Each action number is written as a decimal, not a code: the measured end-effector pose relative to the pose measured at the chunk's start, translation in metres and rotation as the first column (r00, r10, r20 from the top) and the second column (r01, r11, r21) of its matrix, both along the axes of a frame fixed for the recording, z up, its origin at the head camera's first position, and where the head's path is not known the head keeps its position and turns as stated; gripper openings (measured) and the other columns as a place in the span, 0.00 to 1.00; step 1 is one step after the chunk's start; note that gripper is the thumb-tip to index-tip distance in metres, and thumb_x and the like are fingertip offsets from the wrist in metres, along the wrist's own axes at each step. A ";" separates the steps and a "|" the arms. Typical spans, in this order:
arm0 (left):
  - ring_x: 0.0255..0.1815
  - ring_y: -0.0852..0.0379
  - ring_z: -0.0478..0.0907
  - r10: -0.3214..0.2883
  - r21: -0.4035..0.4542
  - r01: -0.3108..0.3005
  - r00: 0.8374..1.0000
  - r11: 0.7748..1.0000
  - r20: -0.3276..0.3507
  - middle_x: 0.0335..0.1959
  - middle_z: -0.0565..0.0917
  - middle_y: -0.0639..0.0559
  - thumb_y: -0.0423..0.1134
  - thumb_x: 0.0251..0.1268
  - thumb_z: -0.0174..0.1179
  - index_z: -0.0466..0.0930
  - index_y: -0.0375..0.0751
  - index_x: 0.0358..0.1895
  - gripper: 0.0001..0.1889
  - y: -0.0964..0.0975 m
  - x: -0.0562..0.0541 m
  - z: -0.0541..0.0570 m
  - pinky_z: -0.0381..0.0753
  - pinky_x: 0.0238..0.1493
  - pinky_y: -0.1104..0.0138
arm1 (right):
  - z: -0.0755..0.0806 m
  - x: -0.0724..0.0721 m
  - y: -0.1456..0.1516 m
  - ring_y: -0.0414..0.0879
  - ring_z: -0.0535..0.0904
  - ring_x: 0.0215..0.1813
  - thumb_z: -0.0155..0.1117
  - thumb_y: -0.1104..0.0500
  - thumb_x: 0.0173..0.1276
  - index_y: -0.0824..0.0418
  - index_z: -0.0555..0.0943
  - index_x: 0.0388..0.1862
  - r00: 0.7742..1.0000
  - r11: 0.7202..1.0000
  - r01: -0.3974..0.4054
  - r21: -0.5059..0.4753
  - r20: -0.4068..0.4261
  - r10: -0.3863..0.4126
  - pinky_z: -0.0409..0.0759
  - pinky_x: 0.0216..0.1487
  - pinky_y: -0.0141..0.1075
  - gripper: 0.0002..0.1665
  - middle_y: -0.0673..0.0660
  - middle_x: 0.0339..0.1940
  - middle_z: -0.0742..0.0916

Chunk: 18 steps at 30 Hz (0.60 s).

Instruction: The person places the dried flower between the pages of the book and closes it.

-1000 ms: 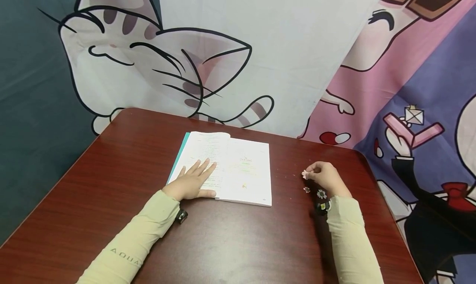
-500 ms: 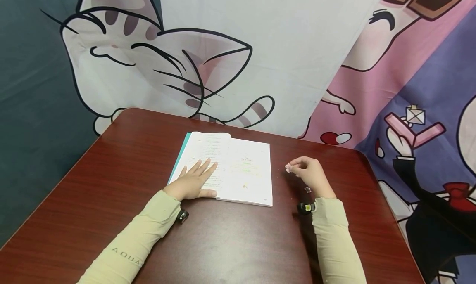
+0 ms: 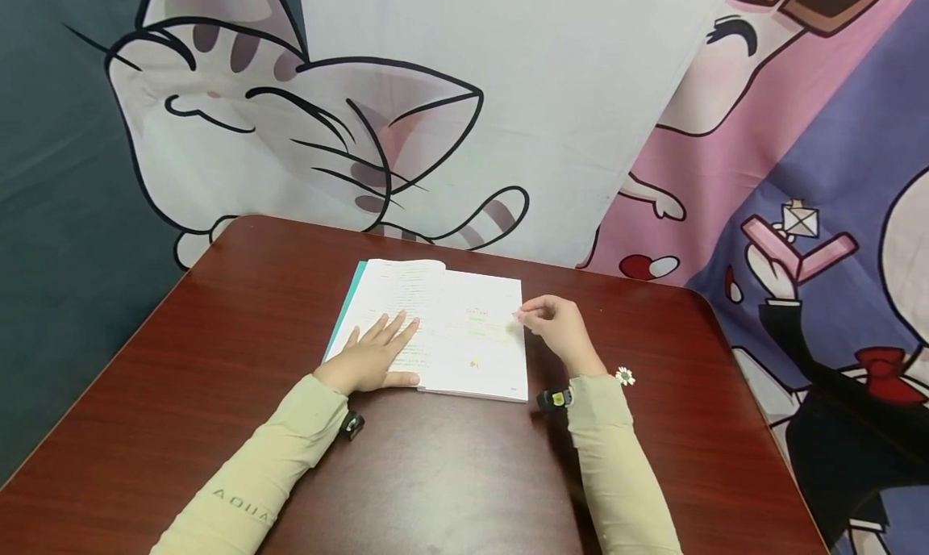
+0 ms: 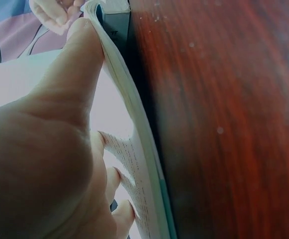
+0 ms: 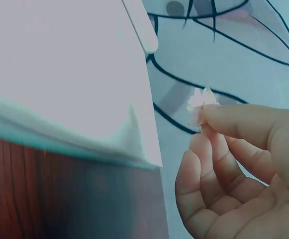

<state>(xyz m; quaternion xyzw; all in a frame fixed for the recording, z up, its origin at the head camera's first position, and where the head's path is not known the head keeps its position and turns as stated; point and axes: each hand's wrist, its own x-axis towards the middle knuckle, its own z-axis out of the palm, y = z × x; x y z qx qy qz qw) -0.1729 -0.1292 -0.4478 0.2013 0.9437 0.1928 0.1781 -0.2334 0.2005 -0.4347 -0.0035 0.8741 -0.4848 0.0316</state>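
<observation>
Pinches small pale flower [image 5: 196,103] in loosely curled right hand [image 3: 555,327], at right edge of opened book [image 3: 475,381]; rests left hand [image 3: 366,360] flat and spread upon left page [image 3: 410,285]; might crush flower by too firm pinch, or let page rise by lifting left hand.

left sleeve [image 3: 256,468]: "AQUA", dark letters | open book [image 3: 482,349]: print too small to read
</observation>
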 end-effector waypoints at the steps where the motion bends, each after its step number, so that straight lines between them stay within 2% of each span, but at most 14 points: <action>1: 0.82 0.34 0.38 -0.001 0.000 0.001 1.000 1.000 0.000 0.84 0.42 0.39 0.64 0.69 0.58 0.44 0.43 0.83 0.50 0.000 0.000 0.000 0.38 0.73 0.31 | -0.001 -0.001 -0.004 0.51 0.81 0.38 0.73 0.62 0.66 0.62 0.87 0.42 1.000 1.000 -0.002 -0.004 -0.002 0.002 0.84 0.44 0.42 0.07 0.58 0.36 0.87; 8: 0.82 0.34 0.36 -0.003 0.018 0.003 1.000 1.000 0.007 0.84 0.42 0.39 0.65 0.69 0.58 0.44 0.43 0.83 0.51 0.000 -0.001 -0.002 0.36 0.74 0.32 | -0.009 -0.007 -0.029 0.44 0.81 0.33 0.73 0.63 0.65 0.62 0.88 0.39 1.000 0.997 -0.028 -0.071 -0.005 0.028 0.79 0.33 0.35 0.05 0.56 0.31 0.88; 13: 0.83 0.35 0.35 -0.001 0.018 0.001 1.000 1.000 0.000 0.84 0.41 0.40 0.68 0.67 0.57 0.43 0.45 0.84 0.52 -0.001 -0.002 -0.007 0.35 0.73 0.32 | -0.014 -0.011 -0.046 0.44 0.81 0.29 0.72 0.63 0.66 0.63 0.87 0.39 0.998 0.990 -0.064 -0.123 0.010 0.066 0.81 0.28 0.35 0.05 0.56 0.29 0.87; 18: 0.82 0.34 0.37 -0.004 0.013 0.004 1.000 1.000 0.004 0.84 0.43 0.39 0.65 0.69 0.58 0.44 0.43 0.83 0.50 0.000 -0.001 -0.003 0.37 0.73 0.31 | -0.021 -0.016 -0.061 0.41 0.79 0.26 0.72 0.63 0.67 0.63 0.87 0.38 0.994 0.989 -0.104 -0.108 0.007 0.105 0.82 0.27 0.34 0.04 0.54 0.27 0.86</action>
